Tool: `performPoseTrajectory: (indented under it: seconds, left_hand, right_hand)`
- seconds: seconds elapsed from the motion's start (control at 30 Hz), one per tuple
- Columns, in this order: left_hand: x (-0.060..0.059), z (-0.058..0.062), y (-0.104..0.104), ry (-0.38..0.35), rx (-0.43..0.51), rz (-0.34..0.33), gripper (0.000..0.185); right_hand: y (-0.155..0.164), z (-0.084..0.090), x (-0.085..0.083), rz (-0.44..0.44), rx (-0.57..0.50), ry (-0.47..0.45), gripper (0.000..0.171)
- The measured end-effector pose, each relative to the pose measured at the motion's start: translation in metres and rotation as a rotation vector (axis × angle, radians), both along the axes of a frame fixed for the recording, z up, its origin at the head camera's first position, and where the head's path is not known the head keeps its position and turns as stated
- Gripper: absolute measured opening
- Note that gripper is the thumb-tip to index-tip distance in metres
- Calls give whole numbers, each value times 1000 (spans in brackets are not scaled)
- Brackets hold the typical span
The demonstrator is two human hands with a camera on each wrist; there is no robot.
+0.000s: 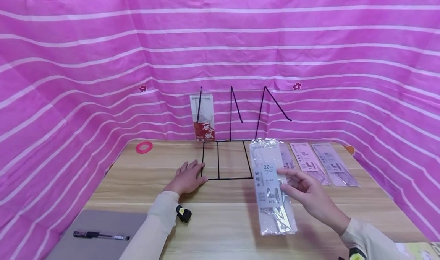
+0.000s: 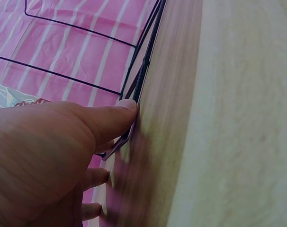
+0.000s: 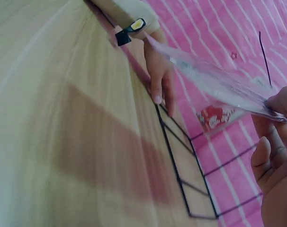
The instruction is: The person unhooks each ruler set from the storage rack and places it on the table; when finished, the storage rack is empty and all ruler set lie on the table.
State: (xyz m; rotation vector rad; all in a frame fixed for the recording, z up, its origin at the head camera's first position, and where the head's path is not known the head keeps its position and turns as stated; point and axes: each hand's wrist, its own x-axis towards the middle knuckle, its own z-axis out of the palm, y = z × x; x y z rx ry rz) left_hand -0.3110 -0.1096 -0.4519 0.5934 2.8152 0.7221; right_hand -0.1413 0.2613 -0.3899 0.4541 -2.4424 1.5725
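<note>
My right hand (image 1: pixel 306 193) pinches the right edge of a clear plastic packet (image 1: pixel 269 218) with a pale label marked 20. The packet hangs above the table, in front of a black wire display rack (image 1: pixel 227 179). In the right wrist view the packet (image 3: pixel 205 78) appears almost edge-on. At the rack's front left corner, my left hand (image 1: pixel 188 177) holds the base wire between thumb and index finger, with other fingers on the table. The left wrist view shows the thumb on the wire. A white and red packet (image 1: pixel 205 132) hangs from the rack's left hook; the other two hooks are bare.
Pink and lilac packets (image 1: pixel 306 158) lie in a row on the wooden table (image 1: pixel 223 221) at the right, one partly hidden. A pink ring (image 1: pixel 144 147) lies at the back left. A pen (image 1: pixel 101 235) rests on a grey mat (image 1: pixel 68 248). Pink striped cloth (image 1: pixel 220 34) encloses the table.
</note>
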Motion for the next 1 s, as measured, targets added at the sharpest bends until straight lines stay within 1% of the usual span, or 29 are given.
performPoseTrajectory:
  seconds: [0.1,0.23,0.33,0.4,0.57,0.63,0.7,0.77,0.8,0.9,1.0]
  left_hand:
    - [0,-2,-1,-7,0,-8,62]
    - [-1,-4,-2,-17,-4,-10,63]
    - [-3,-4,-1,-16,-13,-9,64]
    - [-5,-3,-1,-18,-14,-8,64]
    - [-8,-2,-1,-29,-18,-2,65]
    - [-8,-2,-2,-32,-20,0,64]
    - [-8,-3,-2,-33,-21,-1,65]
    - [-7,-4,-2,-31,-22,-5,65]
    - [-7,-4,-1,-29,-22,-6,65]
    - [-8,-3,-1,-27,-21,-5,65]
    - [-9,-2,0,-23,-20,-6,65]
  right_hand:
    - [11,-5,11,-45,3,-59,40]
    - [27,-12,27,-149,99,-112,39]
    - [41,-17,36,-204,166,-145,41]
    - [50,-22,41,-230,191,-181,42]
    - [67,-33,47,-270,256,-334,46]
    - [72,-37,47,-269,273,-397,47]
    - [75,-41,47,-260,292,-433,47]
    - [76,-45,47,-253,327,-428,44]
    - [77,-46,47,-241,347,-409,42]
    - [74,-50,48,-216,432,-313,36]
    - [72,-53,48,-204,499,-246,34]
